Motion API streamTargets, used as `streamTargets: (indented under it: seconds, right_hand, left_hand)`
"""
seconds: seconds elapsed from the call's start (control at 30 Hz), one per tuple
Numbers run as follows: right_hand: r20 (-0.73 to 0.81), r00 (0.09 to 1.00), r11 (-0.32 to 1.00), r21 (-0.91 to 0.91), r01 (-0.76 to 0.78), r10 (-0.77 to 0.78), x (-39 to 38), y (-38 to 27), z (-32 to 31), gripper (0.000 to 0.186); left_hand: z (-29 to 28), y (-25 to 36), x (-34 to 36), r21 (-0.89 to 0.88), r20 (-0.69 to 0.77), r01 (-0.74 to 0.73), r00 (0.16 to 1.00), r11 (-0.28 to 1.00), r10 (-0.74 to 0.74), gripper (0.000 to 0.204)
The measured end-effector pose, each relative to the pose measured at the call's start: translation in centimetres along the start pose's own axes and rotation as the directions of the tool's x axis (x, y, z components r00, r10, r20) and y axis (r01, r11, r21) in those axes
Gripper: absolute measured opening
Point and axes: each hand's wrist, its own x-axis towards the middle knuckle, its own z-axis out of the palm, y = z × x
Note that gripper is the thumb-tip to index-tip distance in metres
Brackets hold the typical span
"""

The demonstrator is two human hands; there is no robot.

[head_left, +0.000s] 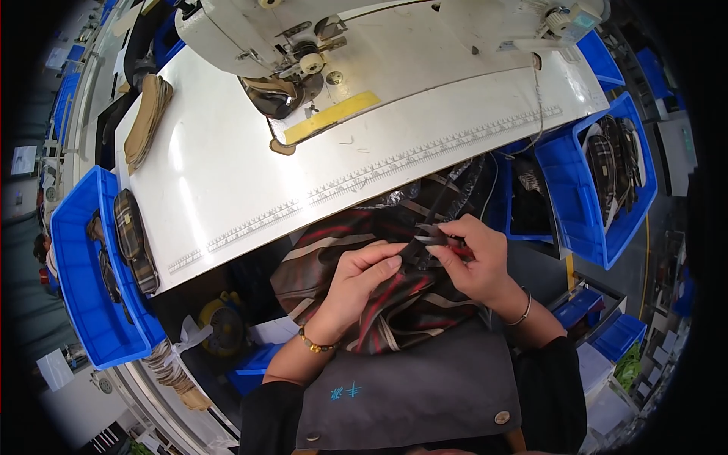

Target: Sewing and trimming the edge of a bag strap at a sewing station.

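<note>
My left hand [360, 277] pinches a narrow dark strip [413, 250] between thumb and fingers, just below the table's front edge. Close beside it on the right, my right hand [481, 254] is closed round small metal thread snips [431, 233], whose blades point left toward the strip. Under both hands, a dark striped fabric [326, 254] with red and beige bands lies bunched across my lap, over a grey apron [409, 394]. Where the strip joins the fabric, if it does, is hidden by my fingers.
A white sewing machine [227, 38] stands on the white table [197, 167], with a printed ruler [364, 182] along its front. Stacked tan pieces [148, 121] lie at the left. Blue bins [80, 227] hold plaid pieces left and right; a plaid piece [133, 235] rests by the left bin.
</note>
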Motion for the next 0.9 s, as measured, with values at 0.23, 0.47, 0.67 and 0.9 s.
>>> streamTargets:
  seconds: [0.23,0.47,0.67,0.9]
  right_hand:
    - [0.104,0.987,0.986,-0.104,0.131,-0.120,-0.2,0.0,-0.2,0.024]
    - [-0.009,1.000,1.000,0.017,0.009,-0.009,-0.1,0.0,-0.3,0.029]
    - [0.348,0.929,0.980,0.108,-0.169,0.122,2.0,-0.6,-1.0,0.028]
    - [0.404,0.903,0.983,0.042,-0.179,0.147,3.2,-1.8,-1.3,0.024]
  left_hand:
    - [-0.2,-0.3,-0.1,-0.030,-0.002,0.011,1.000,0.999,-0.011,0.027]
    - [0.3,0.3,-0.2,-0.007,0.003,0.023,1.000,1.000,-0.023,0.027]
    - [0.0,0.1,-0.4,0.191,0.075,-0.032,0.997,0.981,0.018,0.028]
    - [0.9,1.1,-1.0,0.620,0.032,-0.185,0.977,0.763,0.211,0.037]
